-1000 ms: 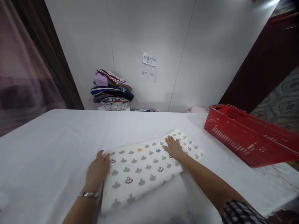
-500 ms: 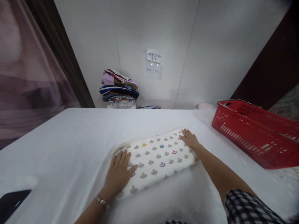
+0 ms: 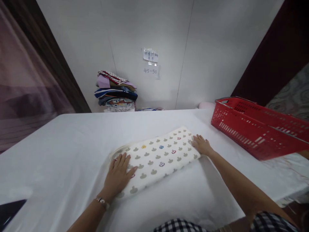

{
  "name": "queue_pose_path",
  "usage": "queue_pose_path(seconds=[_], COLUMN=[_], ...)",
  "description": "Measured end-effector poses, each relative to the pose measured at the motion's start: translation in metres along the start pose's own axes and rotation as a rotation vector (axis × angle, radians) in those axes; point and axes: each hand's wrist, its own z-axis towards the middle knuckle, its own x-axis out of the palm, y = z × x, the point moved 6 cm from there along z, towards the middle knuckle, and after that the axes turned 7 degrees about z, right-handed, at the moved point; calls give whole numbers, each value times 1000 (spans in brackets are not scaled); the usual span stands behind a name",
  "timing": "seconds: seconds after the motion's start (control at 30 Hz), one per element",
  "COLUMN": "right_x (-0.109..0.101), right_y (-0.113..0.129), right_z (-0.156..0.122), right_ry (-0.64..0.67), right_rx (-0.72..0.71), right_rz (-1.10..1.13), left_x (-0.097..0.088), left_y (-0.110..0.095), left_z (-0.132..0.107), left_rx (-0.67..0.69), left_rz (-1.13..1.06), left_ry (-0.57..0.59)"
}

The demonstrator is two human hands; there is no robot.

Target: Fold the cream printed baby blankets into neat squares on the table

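A folded white cloth printed with grey mushroom shapes and a few coloured ones lies flat on the white-covered table. My left hand rests palm down on its left end, fingers spread. At the cloth's right end, my right hand lies flat with fingers stretched, touching the edge. Neither hand grips the fabric. Rounded fold layers show at the cloth's left end, partly hidden by my left hand.
A red plastic basket with metal handles stands at the right. Behind the table rises a pile of folded clothes against the wall. A dark flat object lies at the near left. Handwritten paper signs hang on the wall.
My right hand has slid from the cloth's far right corner down to its right edge. My left hand stays on the left end. The whole view has shifted slightly.
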Motion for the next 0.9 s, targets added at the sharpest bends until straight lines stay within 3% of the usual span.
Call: queue_pose_path(seconds=[0.2,0.37,0.47,0.57,0.67,0.8,0.9], right_x=[8,-5,0,15,25,23,13], right_y=[-8,13,52,91,106,95,63], right_z=[-14,-18,-38,-69,-92,-99,-91], right_ry=[31,-14,-64,-15,51,83,0], right_rx=[-2,13,-174,-429,-568,-607,-480], right_rz=[-44,-49,-26,54,87,97,85], left_x=[5,-6,-25,-38,-41,-39,-41], left_y=[7,0,-29,-64,-76,-66,-47], left_z=[4,3,-7,-22,-33,-40,-49], left_rx=[-28,-83,2,187,252,237,191], left_rz=[27,-49,-88,-113,-116,-77,-28], left_ry=[15,84,44,49,74,83,57])
